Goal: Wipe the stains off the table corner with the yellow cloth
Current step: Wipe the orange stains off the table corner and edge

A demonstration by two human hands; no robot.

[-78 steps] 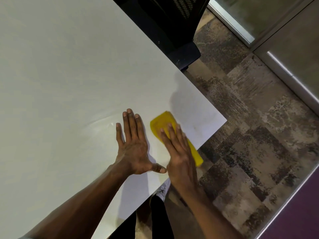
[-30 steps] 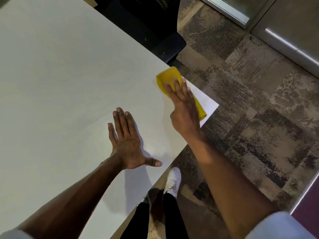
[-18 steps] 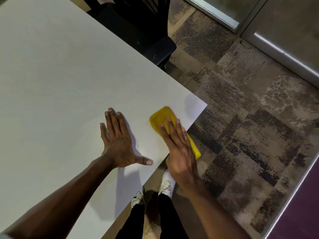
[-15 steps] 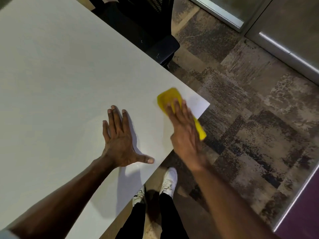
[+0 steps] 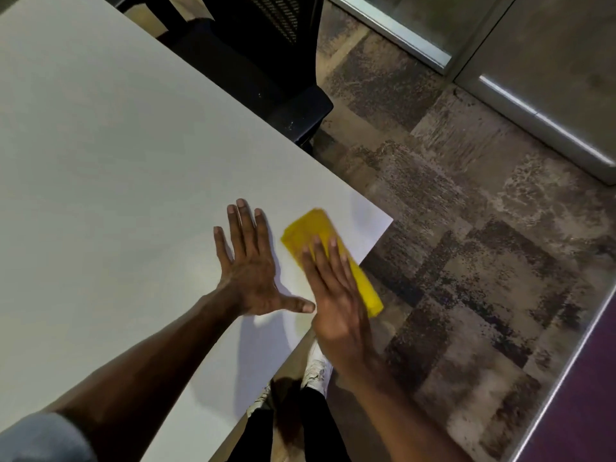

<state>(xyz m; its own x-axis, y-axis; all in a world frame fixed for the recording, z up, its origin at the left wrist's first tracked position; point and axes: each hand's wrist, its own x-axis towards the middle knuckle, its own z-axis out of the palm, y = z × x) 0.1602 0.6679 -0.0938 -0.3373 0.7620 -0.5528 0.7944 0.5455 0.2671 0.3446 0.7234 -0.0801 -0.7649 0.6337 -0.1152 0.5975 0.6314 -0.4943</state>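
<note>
A folded yellow cloth lies on the white table just inside its corner, with one end hanging past the near edge. My right hand presses flat on top of the cloth, fingers straight and together, palm over the table's edge. My left hand rests flat on the table just left of the cloth, fingers spread, thumb pointing toward the right hand. I cannot make out any stains on the surface.
A black mesh office chair stands against the table's far edge. Patterned grey-brown carpet lies right of the corner. Glass panels with metal frames run along the back right. My white shoes show below the near edge.
My right hand has slid the cloth back toward me and slightly left, away from the corner tip. My left hand has stayed flat on the table.
</note>
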